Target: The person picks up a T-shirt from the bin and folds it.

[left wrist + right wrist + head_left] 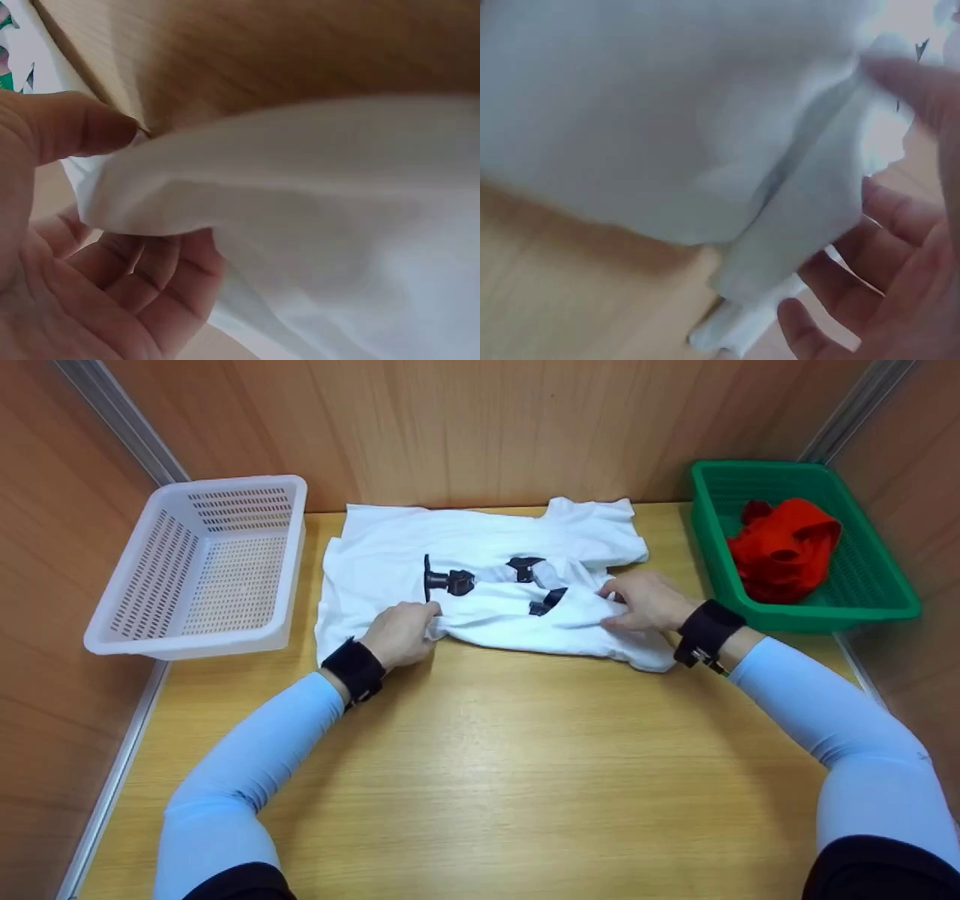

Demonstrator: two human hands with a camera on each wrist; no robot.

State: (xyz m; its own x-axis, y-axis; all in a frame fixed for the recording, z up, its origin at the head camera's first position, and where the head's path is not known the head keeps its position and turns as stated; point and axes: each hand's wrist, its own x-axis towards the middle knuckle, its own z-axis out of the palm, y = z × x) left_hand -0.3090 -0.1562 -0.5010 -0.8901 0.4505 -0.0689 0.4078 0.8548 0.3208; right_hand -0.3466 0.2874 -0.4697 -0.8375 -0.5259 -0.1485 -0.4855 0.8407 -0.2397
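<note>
White shirt (499, 604), on the far middle of the tabletop (480, 750), long axis left-right, lies mostly beyond the left grip (401, 634) and left of the right grip (649, 600), both clamped on its cloth.

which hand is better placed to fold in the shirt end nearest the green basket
Probably the right hand: it pinches the white shirt near that end, while the left hand holds it closer to the white basket.

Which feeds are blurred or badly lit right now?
Head: bright, white shirt fairly clear, soft shadows on the table; left wrist: dim, shirt blurred, fingers clearer; right wrist: hazy, shirt blurred, upper right corner washed out.
</note>
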